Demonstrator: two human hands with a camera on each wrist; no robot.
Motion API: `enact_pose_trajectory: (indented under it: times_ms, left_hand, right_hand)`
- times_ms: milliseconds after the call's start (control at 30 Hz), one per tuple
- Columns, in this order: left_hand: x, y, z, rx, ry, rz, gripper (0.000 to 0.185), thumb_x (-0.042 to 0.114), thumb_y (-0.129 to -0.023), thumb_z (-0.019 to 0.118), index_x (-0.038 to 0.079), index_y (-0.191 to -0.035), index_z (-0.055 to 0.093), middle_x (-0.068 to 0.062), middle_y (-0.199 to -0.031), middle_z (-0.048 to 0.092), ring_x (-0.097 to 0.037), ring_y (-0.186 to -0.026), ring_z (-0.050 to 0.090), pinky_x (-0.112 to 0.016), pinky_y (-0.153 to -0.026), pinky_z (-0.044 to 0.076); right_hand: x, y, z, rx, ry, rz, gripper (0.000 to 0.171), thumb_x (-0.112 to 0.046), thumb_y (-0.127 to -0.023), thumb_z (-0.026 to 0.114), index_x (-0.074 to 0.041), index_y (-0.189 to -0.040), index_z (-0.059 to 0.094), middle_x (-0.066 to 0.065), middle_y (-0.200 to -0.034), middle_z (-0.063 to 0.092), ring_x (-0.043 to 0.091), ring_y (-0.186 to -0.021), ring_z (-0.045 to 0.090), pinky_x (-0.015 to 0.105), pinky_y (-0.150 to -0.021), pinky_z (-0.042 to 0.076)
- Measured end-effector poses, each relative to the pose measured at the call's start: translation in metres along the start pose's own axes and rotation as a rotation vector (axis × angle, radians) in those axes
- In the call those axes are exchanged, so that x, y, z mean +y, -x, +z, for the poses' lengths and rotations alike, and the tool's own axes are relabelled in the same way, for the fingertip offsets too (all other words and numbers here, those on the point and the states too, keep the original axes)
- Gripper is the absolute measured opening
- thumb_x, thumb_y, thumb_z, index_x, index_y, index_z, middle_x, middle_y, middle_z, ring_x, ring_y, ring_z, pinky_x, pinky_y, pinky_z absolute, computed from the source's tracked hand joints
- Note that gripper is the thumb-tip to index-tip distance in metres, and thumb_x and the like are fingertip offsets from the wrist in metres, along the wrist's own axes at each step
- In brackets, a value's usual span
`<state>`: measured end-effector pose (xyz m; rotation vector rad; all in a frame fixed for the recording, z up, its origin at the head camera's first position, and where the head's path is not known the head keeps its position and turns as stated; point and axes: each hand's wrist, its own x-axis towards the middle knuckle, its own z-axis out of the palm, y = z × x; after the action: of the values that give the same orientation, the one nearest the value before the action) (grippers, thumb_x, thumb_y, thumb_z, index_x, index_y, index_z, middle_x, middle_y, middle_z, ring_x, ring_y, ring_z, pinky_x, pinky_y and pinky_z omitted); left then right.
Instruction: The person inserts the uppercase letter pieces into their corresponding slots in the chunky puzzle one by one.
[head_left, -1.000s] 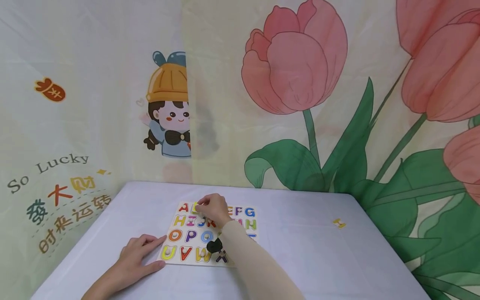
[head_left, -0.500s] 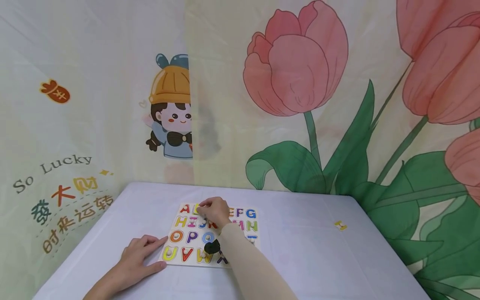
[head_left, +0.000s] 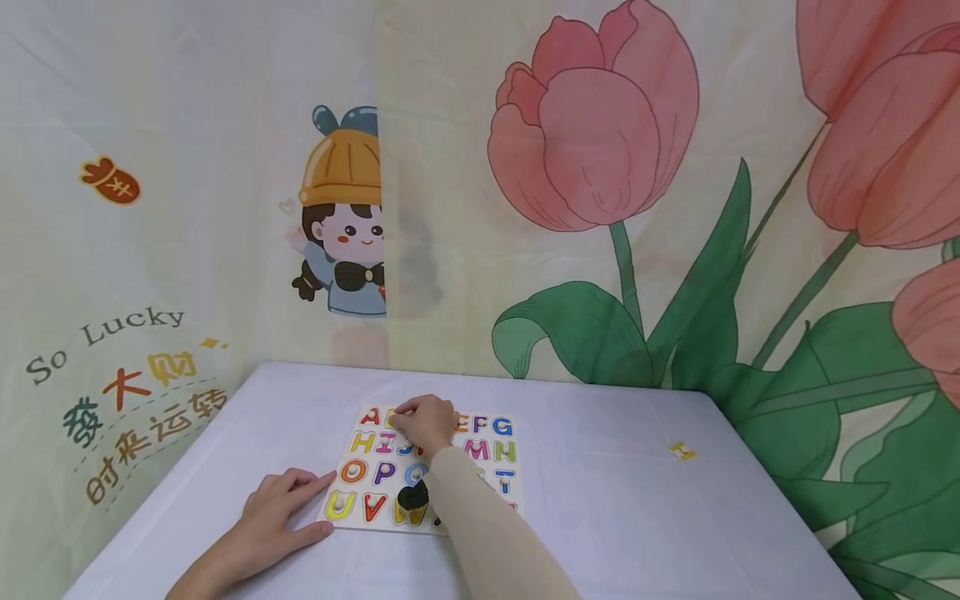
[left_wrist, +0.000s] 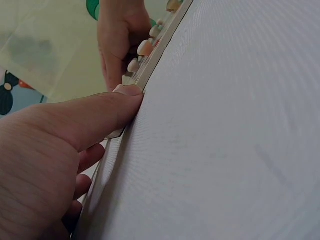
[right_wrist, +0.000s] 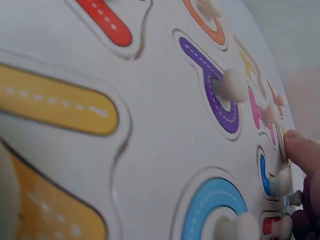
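Note:
A white alphabet puzzle board [head_left: 360,488] lies on the table, with colourful knobbed letters set in rows. My right hand [head_left: 429,423] reaches over its top row and pinches a yellow letter piece [head_left: 391,418] between the A and the covered slots. In the right wrist view the thumb [right_wrist: 300,150] presses against the edge of that piece, just past the pink I [right_wrist: 261,112]. My left hand [head_left: 266,518] rests at the board's left edge, fingers extended. The left wrist view has its thumb [left_wrist: 107,111] lying on the board's edge. My right hand and sleeve hide several letters.
A loose yellow letter piece [head_left: 682,451] lies far right on the white tablecloth [head_left: 600,500]. Beside my right sleeve [head_left: 487,521] a black object [head_left: 412,497] covers part of the lower letters. A printed curtain [head_left: 450,167] hangs behind the table.
My right forearm has swung slightly left, uncovering the M and T on the right side. The right fingers stay at the same yellow letter; the left hand keeps its place at the board's edge.

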<state>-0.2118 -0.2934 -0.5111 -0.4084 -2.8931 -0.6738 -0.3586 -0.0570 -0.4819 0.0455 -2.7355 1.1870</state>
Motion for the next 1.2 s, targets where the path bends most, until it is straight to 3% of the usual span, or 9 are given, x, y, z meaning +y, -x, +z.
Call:
enact_pose_trajectory:
  times_ms: [233,400,500,600,733,833,1000,1200]
  left_hand:
    - [0.001,0.001,-0.002,-0.010,0.015,0.001,0.076,0.063,-0.085,0.081,0.022,-0.148,0.065,0.005,-0.127,0.055,-0.018,-0.112,0.043,-0.048,-0.092,0.038]
    - [0.001,-0.002,-0.001,0.001,0.007,0.014,0.076,0.063,-0.086,0.080,0.023,-0.148,0.065,0.006,-0.127,0.055,-0.018,-0.112,0.043,-0.047,-0.092,0.038]
    - [0.000,-0.002,-0.002,0.014,-0.003,0.017,0.076,0.062,-0.086,0.081,0.022,-0.148,0.065,0.005,-0.127,0.055,-0.019,-0.113,0.044,-0.048,-0.092,0.038]
    - [-0.001,-0.001,-0.001,0.014,-0.004,0.011,0.076,0.062,-0.085,0.082,0.022,-0.147,0.066,0.005,-0.126,0.055,-0.019,-0.113,0.044,-0.048,-0.092,0.038]
    - [-0.002,0.000,0.000,0.005,-0.004,0.003,0.077,0.063,-0.084,0.082,0.021,-0.147,0.067,0.006,-0.124,0.055,-0.019,-0.112,0.044,-0.047,-0.091,0.038]
    - [-0.003,0.001,0.001,0.011,-0.004,0.005,0.077,0.063,-0.084,0.082,0.021,-0.146,0.067,0.007,-0.124,0.055,-0.018,-0.111,0.044,-0.046,-0.090,0.038]
    - [-0.003,0.001,0.001,0.025,0.004,0.014,0.076,0.062,-0.084,0.082,0.020,-0.146,0.067,0.007,-0.124,0.055,-0.019,-0.111,0.044,-0.046,-0.090,0.038]
    - [-0.003,0.001,0.000,0.043,-0.004,0.036,0.073,0.060,-0.084,0.083,0.020,-0.145,0.068,0.006,-0.124,0.056,-0.019,-0.111,0.045,-0.047,-0.090,0.039]
  right_hand:
    - [0.005,-0.006,0.014,0.053,-0.002,0.026,0.016,-0.041,-0.086,0.090,-0.028,-0.081,0.082,-0.014,-0.069,0.059,0.024,-0.096,0.053,0.051,-0.093,0.034]
    - [0.002,-0.002,0.008,0.076,0.021,-0.009,0.014,-0.037,-0.087,0.090,-0.025,-0.083,0.082,-0.014,-0.068,0.060,0.024,-0.094,0.054,0.049,-0.092,0.035]
    - [0.000,-0.002,0.003,0.037,0.036,-0.035,0.014,-0.037,-0.088,0.088,-0.024,-0.089,0.083,-0.013,-0.069,0.061,0.022,-0.093,0.055,0.049,-0.092,0.035]
    - [0.001,-0.004,-0.008,-0.080,0.007,-0.054,0.019,-0.035,-0.091,0.085,-0.022,-0.103,0.084,-0.011,-0.077,0.065,0.020,-0.085,0.059,0.049,-0.092,0.040]
    - [0.005,-0.006,-0.037,-0.265,-0.095,-0.083,0.031,-0.030,-0.097,0.079,-0.015,-0.124,0.078,-0.005,-0.095,0.069,0.014,-0.081,0.061,0.037,-0.081,0.051]
    - [0.011,-0.008,-0.066,-0.333,-0.130,-0.142,0.033,-0.028,-0.100,0.076,-0.013,-0.129,0.076,-0.002,-0.103,0.070,0.012,-0.091,0.060,0.033,-0.076,0.052]
    - [0.032,-0.010,-0.125,-0.320,-0.073,-0.263,0.029,-0.028,-0.100,0.076,-0.014,-0.126,0.078,-0.003,-0.104,0.072,0.015,-0.097,0.065,0.035,-0.079,0.055]
    - [0.073,0.000,-0.197,-0.222,0.008,-0.285,0.027,-0.025,-0.098,0.078,-0.013,-0.123,0.078,-0.003,-0.103,0.073,0.018,-0.098,0.066,0.033,-0.082,0.056]
